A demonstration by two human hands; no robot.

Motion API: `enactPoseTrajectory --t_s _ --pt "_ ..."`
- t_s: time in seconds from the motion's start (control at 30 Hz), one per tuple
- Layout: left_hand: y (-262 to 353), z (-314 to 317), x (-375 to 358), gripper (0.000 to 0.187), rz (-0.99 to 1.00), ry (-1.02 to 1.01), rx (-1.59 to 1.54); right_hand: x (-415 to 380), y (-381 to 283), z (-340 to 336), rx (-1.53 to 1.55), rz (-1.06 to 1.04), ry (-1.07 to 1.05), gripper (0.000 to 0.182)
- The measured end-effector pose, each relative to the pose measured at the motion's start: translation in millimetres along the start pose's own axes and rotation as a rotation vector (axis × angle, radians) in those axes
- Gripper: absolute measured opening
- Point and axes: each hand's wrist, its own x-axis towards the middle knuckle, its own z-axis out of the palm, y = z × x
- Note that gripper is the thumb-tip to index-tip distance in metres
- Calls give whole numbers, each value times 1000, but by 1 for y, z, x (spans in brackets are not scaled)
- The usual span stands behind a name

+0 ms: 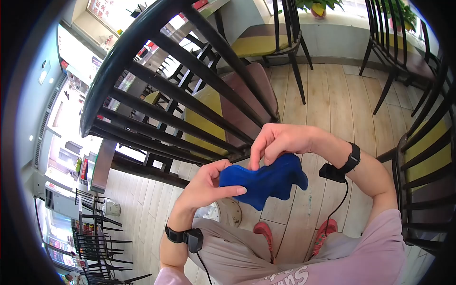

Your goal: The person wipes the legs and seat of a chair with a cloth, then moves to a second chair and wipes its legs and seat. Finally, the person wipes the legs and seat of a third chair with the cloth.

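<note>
A blue cloth (pixel 266 183) hangs between my two hands in the middle of the view, its lower edge falling in wavy folds. My left hand (pixel 209 186) pinches its left end, thumb lying over the front. With curled fingers, my right hand (pixel 278 145) grips the cloth's upper edge near the middle. Just beyond the hands stands a dark chair (pixel 190 90) with a slatted back and a yellow-and-brown seat. Each forearm wears a black strap with a small device and a cable.
Below my left hand, a round bin (pixel 230 212) stands on the plank floor (pixel 327 95). Another slatted chair (pixel 427 156) is close on my right. More chairs (pixel 285 40) stand by the window ledge, which holds potted plants (pixel 319 8). Tables and chairs continue at left.
</note>
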Motion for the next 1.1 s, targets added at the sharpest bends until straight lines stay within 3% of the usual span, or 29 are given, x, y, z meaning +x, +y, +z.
enactPoseTrajectory --t_s 0.07,0.1,0.13,0.17,0.2,0.23,0.3,0.37,0.4,0.43,0.53,0.57,0.63,0.77,0.83,0.9,1.03,1.1 --pt "8 8 -1 25 38 52 -39 -5 -2 4 71 198 135 17" --pt "10 11 -1 21 77 107 -83 -5 4 3 71 193 140 17" --pt "0 3 4 27 202 87 -28 -3 16 -5 -47 342 77 22" --pt "-6 2 6 27 203 82 -25 0 31 -13 -165 492 14 27" --pt "-6 4 9 34 324 157 156 5 58 -26 -167 566 -78 34" --pt "-6 7 11 41 443 233 335 10 73 -36 -186 677 -164 28" --pt "-7 11 11 43 462 265 350 11 103 -27 -313 688 -235 23" --pt "-7 11 12 43 493 348 311 24 143 -32 -637 705 -525 30" --pt "-5 11 13 43 496 349 316 29 143 -21 -852 778 -566 39" --pt "-4 11 14 43 530 419 367 31 152 -14 -853 775 -566 39" --pt "-9 6 14 42 513 554 431 34 188 1 -481 491 -496 51" --pt "-13 5 13 42 462 618 443 36 199 4 -460 495 -513 51" --pt "-8 5 10 42 364 734 491 44 189 18 -130 438 -421 54" --pt "-9 -2 10 47 431 815 488 47 170 15 -80 534 -172 57" --pt "-7 -4 4 42 352 825 457 43 179 -2 9 195 -328 55" --pt "-9 -3 3 32 377 852 345 29 146 -1 232 513 -77 56" --pt "-6 1 -3 26 371 872 339 16 127 -22 132 534 -108 56" --pt "-4 2 -2 28 366 890 330 4 128 -29 99 481 -13 56"
